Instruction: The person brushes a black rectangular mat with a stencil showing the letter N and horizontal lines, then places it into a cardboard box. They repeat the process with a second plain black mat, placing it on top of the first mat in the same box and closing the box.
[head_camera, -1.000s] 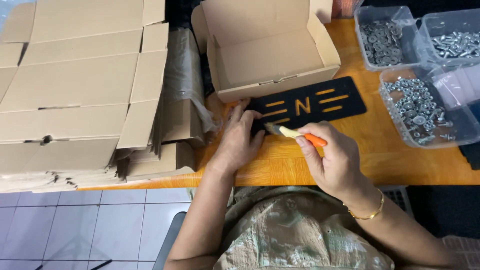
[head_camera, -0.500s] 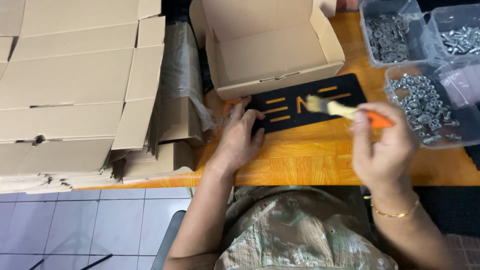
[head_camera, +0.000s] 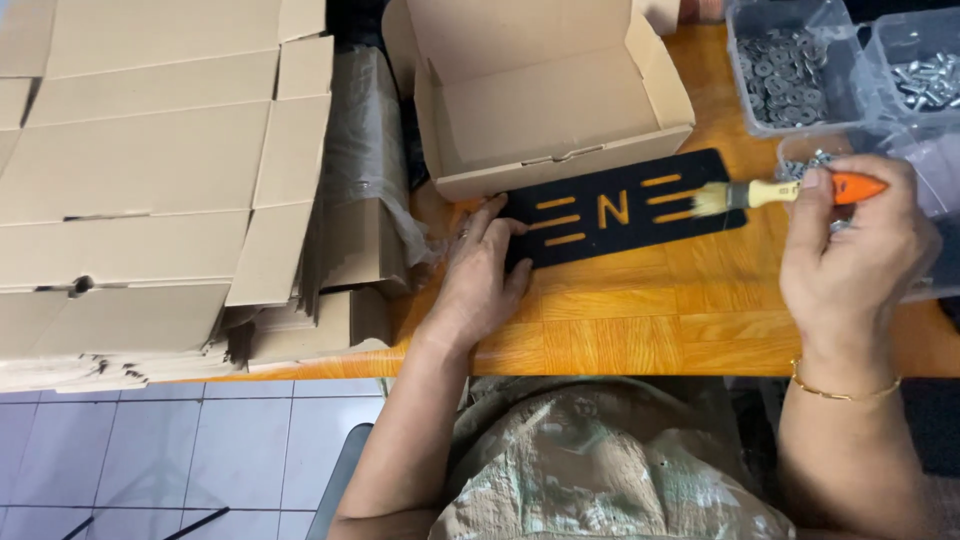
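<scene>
A flat black plate (head_camera: 620, 212) with cut-out slots and a letter shape lies on the orange wooden table (head_camera: 640, 320). My left hand (head_camera: 480, 275) presses flat on the plate's left end. My right hand (head_camera: 855, 250) grips a small paintbrush (head_camera: 775, 192) with a pale wooden handle and orange tip. Its bristles rest on the plate's right end.
An open cardboard box (head_camera: 545, 95) stands just behind the plate. Stacks of flattened cardboard boxes (head_camera: 150, 180) fill the left side. Clear plastic bins of metal washers (head_camera: 785, 65) and screws (head_camera: 920, 75) sit at the back right. Tiled floor (head_camera: 150, 460) shows below the table edge.
My right hand has swept the brush from the plate's left end across to its right end. The left hand has stayed on the plate's left end.
</scene>
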